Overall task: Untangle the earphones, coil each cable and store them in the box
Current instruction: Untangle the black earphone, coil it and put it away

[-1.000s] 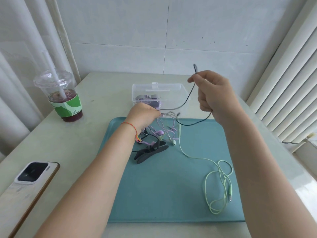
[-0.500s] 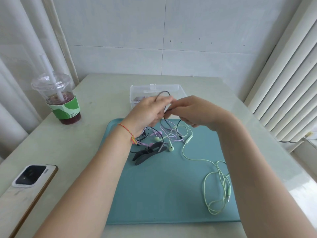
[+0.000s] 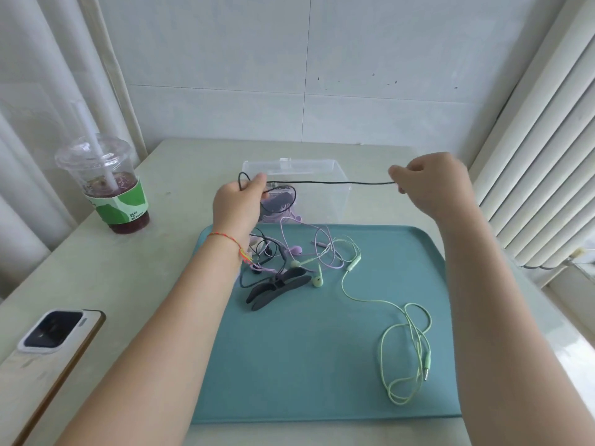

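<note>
Black cable, thin, stretched taut between left hand and right hand.

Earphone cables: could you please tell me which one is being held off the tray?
The thin black earphone cable, stretched taut between both hands; the green and purple cables lie on the tray.

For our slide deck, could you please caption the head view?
Both hands, left hand and right hand, stretch a black earphone cable taut above the teal tray.
</note>
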Demonstrator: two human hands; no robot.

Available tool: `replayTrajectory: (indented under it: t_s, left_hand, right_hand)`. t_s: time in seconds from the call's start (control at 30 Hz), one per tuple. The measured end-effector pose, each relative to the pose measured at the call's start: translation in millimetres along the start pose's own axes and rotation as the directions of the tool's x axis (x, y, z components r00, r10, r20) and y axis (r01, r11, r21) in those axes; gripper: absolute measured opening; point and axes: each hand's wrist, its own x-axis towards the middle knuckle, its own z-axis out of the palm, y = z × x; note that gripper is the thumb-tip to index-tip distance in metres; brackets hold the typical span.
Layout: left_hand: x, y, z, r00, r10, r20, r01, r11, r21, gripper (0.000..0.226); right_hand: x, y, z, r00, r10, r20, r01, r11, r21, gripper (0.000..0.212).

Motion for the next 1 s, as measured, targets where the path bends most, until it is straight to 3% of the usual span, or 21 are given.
replayTrajectory:
  t_s: [0.13, 0.23, 0.3, 0.37, 0.43, 0.53, 0.63, 0.7, 0.77, 0.83, 0.87, 0.93, 1.0]
  left_hand:
    - [-11, 5, 5, 0.984, 0.057, 0.168, -0.086, 0.982, 0.168, 0.035]
    - [-18, 11, 11, 0.922, 0.033, 0.386, -0.099, 0.983, 0.153, 0.055]
    - [-21, 15, 12, 0.875, 0.036, 0.483, -0.106, 0.987, 0.119, 0.053]
    - [-26, 20, 12, 0.849, 0.057, 0.525, -0.124, 0.988, 0.093, 0.043]
    - [-30, 24, 13, 0.809, 0.056, 0.585, -0.099, 0.994, 0.043, 0.042]
    - [-34, 28, 13, 0.789, 0.076, 0.610, -0.106, 0.994, 0.013, 0.044]
    - [-34, 27, 12, 0.819, 0.096, 0.566, -0.139, 0.990, 0.034, 0.040]
    - [-32, 25, 9, 0.851, 0.111, 0.513, -0.148, 0.988, 0.033, 0.034]
    - [-28, 24, 5, 0.881, 0.113, 0.460, -0.140, 0.990, 0.026, 0.030]
    - [-25, 24, 2, 0.891, 0.103, 0.442, -0.129, 0.991, 0.029, 0.028]
    - [-24, 24, 2, 0.886, 0.100, 0.454, -0.128, 0.991, 0.033, 0.027]
    - [-24, 23, 2, 0.866, 0.097, 0.490, -0.139, 0.989, 0.049, 0.025]
    - [-25, 19, 4, 0.843, 0.090, 0.530, -0.159, 0.984, 0.086, 0.024]
  right_hand:
    - [5, 13, 6, 0.984, 0.074, 0.162, -0.007, 0.925, -0.379, 0.020]
    - [2, 7, 13, 0.952, -0.020, 0.305, 0.158, 0.887, -0.435, 0.022]
    - [-6, -6, 14, 0.932, -0.179, 0.315, 0.268, 0.927, -0.264, 0.023]
    - [-16, -23, 17, 0.893, -0.328, 0.307, 0.338, 0.941, 0.021, 0.030]
    - [-27, -38, 23, 0.844, -0.414, 0.341, 0.325, 0.901, 0.289, 0.034]
    - [-40, -50, 33, 0.792, -0.475, 0.384, 0.325, 0.860, 0.393, 0.023]
    - [-37, -48, 35, 0.827, -0.448, 0.340, 0.336, 0.879, 0.339, 0.004]
    - [-28, -38, 31, 0.896, -0.355, 0.268, 0.292, 0.924, 0.247, 0.005]
    - [-19, -25, 24, 0.966, -0.205, 0.160, 0.225, 0.967, -0.123, 0.007]
    - [-20, -15, 18, 0.994, -0.078, 0.077, 0.107, 0.850, -0.516, 0.009]
    - [-21, -13, 17, 0.996, -0.051, 0.073, 0.085, 0.797, -0.597, 0.011]
    - [-20, -15, 21, 0.990, -0.095, 0.100, 0.136, 0.789, -0.599, 0.019]
    - [-20, -24, 30, 0.950, -0.280, 0.141, 0.313, 0.864, -0.394, 0.034]
